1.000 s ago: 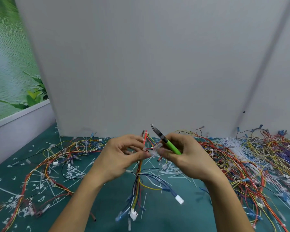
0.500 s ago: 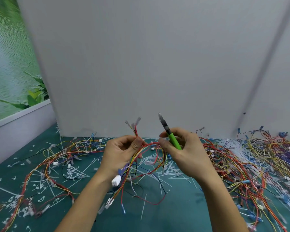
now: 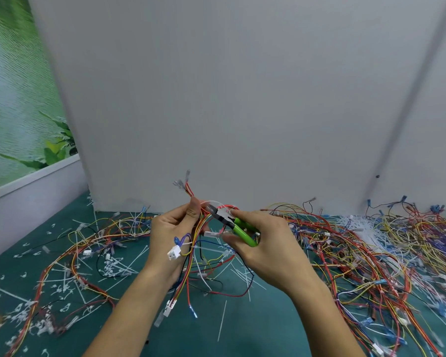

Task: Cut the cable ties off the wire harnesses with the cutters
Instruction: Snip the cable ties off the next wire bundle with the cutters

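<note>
One wire harness [image 3: 196, 231] is held up over the green worktop [image 3: 255, 331] by the left hand [image 3: 173, 235], fingers curled round it. The right hand [image 3: 265, 243] grips the green cutters [image 3: 232, 224], with the tip right at a white cable tie [image 3: 218, 203] in the bundle. The blades might nip a thin wire too, since the wires sit tight beside the tie.

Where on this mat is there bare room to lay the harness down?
Barest: the teal mat between left forearm and right forearm, with one loose white cable tie. The multicoloured wire heap at right and the red-and-yellow tangle strewn with cut ties at left are crowded.
</note>
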Demonstrator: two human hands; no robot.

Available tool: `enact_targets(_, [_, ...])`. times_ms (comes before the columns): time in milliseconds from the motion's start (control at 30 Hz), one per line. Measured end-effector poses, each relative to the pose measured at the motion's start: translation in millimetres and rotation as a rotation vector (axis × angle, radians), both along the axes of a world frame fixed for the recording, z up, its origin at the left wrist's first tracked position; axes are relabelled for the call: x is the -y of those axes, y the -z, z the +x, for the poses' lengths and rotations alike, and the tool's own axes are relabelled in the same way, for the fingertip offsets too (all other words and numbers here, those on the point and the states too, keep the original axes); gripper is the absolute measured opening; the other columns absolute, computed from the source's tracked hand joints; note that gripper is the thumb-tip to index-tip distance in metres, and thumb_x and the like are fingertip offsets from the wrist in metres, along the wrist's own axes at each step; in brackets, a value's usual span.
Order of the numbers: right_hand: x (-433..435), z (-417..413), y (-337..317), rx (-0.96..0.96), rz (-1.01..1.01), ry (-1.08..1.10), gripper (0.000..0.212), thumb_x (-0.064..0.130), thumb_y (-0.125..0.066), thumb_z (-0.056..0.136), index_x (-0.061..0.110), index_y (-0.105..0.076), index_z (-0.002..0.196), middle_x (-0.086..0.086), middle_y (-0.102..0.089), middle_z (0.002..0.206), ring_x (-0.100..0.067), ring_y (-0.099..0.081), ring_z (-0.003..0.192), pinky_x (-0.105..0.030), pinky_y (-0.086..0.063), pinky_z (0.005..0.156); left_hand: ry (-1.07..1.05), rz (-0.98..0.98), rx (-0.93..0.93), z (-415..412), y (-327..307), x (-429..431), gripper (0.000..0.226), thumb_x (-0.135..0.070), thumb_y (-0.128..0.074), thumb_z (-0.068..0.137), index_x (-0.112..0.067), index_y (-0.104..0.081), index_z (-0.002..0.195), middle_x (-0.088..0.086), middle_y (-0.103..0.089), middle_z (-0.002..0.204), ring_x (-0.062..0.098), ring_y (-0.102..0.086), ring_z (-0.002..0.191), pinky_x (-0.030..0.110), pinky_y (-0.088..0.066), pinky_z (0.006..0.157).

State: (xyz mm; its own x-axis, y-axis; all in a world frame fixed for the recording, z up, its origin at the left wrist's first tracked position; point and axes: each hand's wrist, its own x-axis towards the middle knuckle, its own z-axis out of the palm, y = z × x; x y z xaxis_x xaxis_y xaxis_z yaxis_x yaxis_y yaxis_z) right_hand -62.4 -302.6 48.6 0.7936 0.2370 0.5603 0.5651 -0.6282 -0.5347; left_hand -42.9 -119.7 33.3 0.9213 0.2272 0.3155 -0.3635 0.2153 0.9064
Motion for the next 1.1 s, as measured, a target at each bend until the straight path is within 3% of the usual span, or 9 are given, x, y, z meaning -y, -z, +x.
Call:
enact_targets(67, [0.8,0.4,0.3,0.006,-0.029,-0.010,0.038,0.035,-0.077,0.091,0.019,-0.070,0.126,0.005,-0.065,0.089,-0.010,-0.053,0.088,-0.021,-0.043,0.075,0.004,-0.039,-0.016,-0.5,-1.5,0.1,0.034,-0.057,-0.069,0.075,-0.030,-0.084,0.088,0.002,-0.080,0.089,0.008,-0.071,0.069,0.018,-0.056,0.065])
enact_targets(267, [0.2,0.8,1.5,-0.031,-0.060,0.021,0.041,0.036,-0.074,0.093,0.028,-0.067,0.132,0.015,-0.059,0.088,-0.003,-0.055,0.086,-0.017,-0.042,0.072,-0.007,-0.036,-0.015,-0.7,-1.7,-1.2,0.040,-0.057,-0.065,0.081,-0.024,-0.083,0.092,0.006,-0.072,0.070,0.012,-0.063,0.057,0.023,-0.056,0.059])
enact_targets(467, [-0.6,1.5,1.9,-0.058,-0.044,0.055,0.031,0.034,-0.073,0.093,0.024,-0.071,0.123,0.014,-0.054,0.086,0.004,-0.052,0.089,-0.014,-0.039,0.065,-0.057,0.070,0.047,-5.3,-3.3,4.0,0.029,-0.051,-0.063,0.088,-0.031,-0.083,0.084,0.008,-0.077,0.075,0.015,-0.068,0.058,0.021,-0.055,0.057])
enact_targets(600, [-1.7,0.2,1.4,-0.059,-0.032,0.034,0.030,0.030,-0.074,0.093,0.022,-0.071,0.121,0.015,-0.056,0.087,0.010,-0.052,0.091,-0.012,-0.041,0.068,-0.079,0.152,0.086,-9.5,-6.0,4.6,0.026,-0.049,-0.059,0.091,-0.040,-0.082,0.082,0.001,-0.078,0.075,0.013,-0.070,0.062,0.022,-0.056,0.060])
enact_targets(700, [-3.0,-0.8,1.3,-0.053,-0.015,0.027,0.031,0.030,-0.074,0.092,0.023,-0.071,0.122,0.014,-0.057,0.088,0.005,-0.054,0.091,-0.015,-0.043,0.070,-0.088,0.145,0.084,-11.1,-9.0,4.6,0.025,-0.049,-0.060,0.089,-0.041,-0.081,0.079,0.000,-0.078,0.075,0.013,-0.070,0.061,0.022,-0.057,0.060])
enact_targets(900, [-6.5,-1.6,3.0,-0.033,0.012,0.051,0.029,0.040,-0.074,0.091,0.023,-0.074,0.114,0.005,-0.060,0.080,-0.013,-0.054,0.076,-0.042,-0.049,0.070,-0.071,0.179,0.103,-9.5,-7.6,2.0,0.022,-0.047,-0.062,0.090,-0.042,-0.081,0.082,-0.001,-0.079,0.079,0.012,-0.073,0.069,0.024,-0.060,0.065])
enact_targets(1033, [-9.1,-2.4,3.8,-0.084,0.067,0.025,0.030,0.046,-0.075,0.090,0.030,-0.077,0.115,0.005,-0.065,0.076,-0.013,-0.055,0.068,-0.038,-0.048,0.066,-0.038,0.180,0.087,-5.7,-6.5,-3.2,0.022,-0.050,-0.063,0.088,-0.040,-0.082,0.086,-0.002,-0.079,0.084,0.015,-0.076,0.076,0.021,-0.057,0.068])
enact_targets(1100, [-9.0,-1.6,4.7,-0.144,0.153,-0.017,0.027,0.045,-0.076,0.090,0.033,-0.078,0.113,0.006,-0.068,0.072,-0.010,-0.054,0.062,-0.030,-0.049,0.061,0.014,0.153,0.075,-3.9,-6.3,-6.6,0.021,-0.043,-0.064,0.090,-0.032,-0.083,0.089,0.002,-0.080,0.087,0.016,-0.076,0.076,0.019,-0.057,0.068])
